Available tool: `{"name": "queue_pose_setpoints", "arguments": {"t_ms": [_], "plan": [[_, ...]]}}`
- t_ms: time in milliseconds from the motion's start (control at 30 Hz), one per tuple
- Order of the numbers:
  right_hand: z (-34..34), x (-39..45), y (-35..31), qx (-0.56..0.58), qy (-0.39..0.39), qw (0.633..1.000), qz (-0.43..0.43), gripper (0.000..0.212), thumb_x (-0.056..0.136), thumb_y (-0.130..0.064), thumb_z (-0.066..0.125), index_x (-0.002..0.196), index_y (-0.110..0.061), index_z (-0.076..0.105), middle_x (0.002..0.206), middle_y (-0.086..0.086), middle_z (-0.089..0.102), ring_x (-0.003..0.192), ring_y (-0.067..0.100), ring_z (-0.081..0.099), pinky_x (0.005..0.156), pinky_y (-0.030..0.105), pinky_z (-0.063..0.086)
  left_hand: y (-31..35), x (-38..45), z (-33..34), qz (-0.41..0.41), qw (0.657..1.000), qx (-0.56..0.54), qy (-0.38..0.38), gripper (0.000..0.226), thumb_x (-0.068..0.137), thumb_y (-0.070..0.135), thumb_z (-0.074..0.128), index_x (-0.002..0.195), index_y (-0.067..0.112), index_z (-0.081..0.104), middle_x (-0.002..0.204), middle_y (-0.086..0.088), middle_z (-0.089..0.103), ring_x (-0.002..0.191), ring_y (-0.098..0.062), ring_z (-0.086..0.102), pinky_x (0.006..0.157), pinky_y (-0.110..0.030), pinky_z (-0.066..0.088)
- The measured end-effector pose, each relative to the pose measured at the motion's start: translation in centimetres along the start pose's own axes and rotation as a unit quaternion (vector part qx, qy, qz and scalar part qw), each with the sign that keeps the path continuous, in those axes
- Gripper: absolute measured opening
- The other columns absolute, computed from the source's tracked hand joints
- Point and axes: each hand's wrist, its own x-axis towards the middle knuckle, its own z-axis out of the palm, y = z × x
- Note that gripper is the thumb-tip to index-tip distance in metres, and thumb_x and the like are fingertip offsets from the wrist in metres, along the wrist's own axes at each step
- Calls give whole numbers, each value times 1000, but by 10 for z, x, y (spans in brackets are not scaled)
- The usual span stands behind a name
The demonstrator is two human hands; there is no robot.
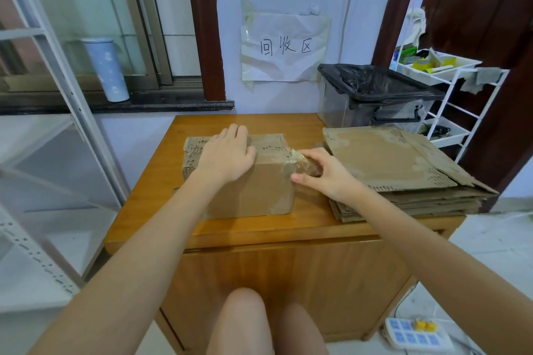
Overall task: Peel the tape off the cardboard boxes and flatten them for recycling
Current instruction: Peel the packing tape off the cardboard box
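- Clear tape, crumpled and shiny, is pinched in the grip of the right hand at the box's upper right corner.
- Flat on top of the cardboard box lies the left hand, its grip wide with straight fingers pressing down.
- This box stands near the middle of the wooden tabletop.
- Just right of it sits a stack of flattened cardboard.
- Behind the stack stands 1 bin with a black liner.
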Motion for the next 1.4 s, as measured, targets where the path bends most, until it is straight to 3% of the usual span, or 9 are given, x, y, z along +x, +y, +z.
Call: {"name": "queue_pose_setpoints", "arguments": {"t_ms": [200,333,433,633,767,867,1000,1267,1400], "plan": [[0,3,3,-66,-7,998,-20,29,92,-28,59,116,-11,61,100,-5,48,92,13,48,82,18,37,0,-1,0,1,1000,2,-1,16,98,30,34,99,14,35,97,-2,38,88,-18,37,75,-32,33],[-3,1,4,-77,-1,996,-34,23,99,-19,48,111,-8,63,92,-4,52,90,14,52,83,22,38,0,-1,-2,5,1000,-2,-2,14,98,29,33,96,15,32,96,-2,37,86,-18,36,74,-31,31],[-2,-2,3,-62,29,997,-32,25,98,-14,49,121,-14,59,95,-10,59,94,8,56,86,19,42,0,-1,-2,3,1000,-2,-3,15,98,29,33,99,13,35,96,-2,37,86,-18,36,74,-31,31],[-12,-8,-1,-71,62,992,-85,21,96,-1,47,106,-9,64,99,-1,54,92,8,50,79,0,34,1,-1,-2,2,1000,-1,-2,14,98,28,33,97,14,32,96,-2,36,86,-17,35,74,-31,30],[-21,-5,-11,-56,9,997,-56,30,97,-2,46,114,-17,64,112,-7,54,104,6,50,87,7,35,1,-1,-1,-2,1000,-6,-4,14,97,28,34,97,15,31,97,-3,36,87,-18,36,76,-32,32],[-25,-6,-8,43,23,998,-42,30,93,-4,55,118,-21,59,115,-10,61,107,5,57,97,19,42,1,-1,-2,-3,1000,-3,-2,18,98,29,34,102,11,39,97,-2,37,88,-18,36,76,-32,33],[-25,-13,-2,202,73,977,-1,16,87,-6,63,102,-11,61,94,3,68,83,11,65,76,17,53,1,0,0,-2,1000,-1,-1,23,98,30,34,108,10,42,99,-2,38,89,-17,37,79,-33,36],[-4,-10,-9,145,128,981,-9,22,98,-4,43,93,-18,58,89,-1,60,79,10,57,68,13,49,0,1,-1,-10,1000,-12,-3,15,97,30,35,99,15,35,99,-2,38,89,-18,37,78,-34,34],[-5,-15,-8,131,107,985,-27,31,100,-2,35,84,-21,54,83,4,55,73,17,50,65,23,42,1,1,0,-11,1000,-6,-2,21,98,30,34,106,12,40,100,-2,38,89,-17,37,78,-34,36]]}}
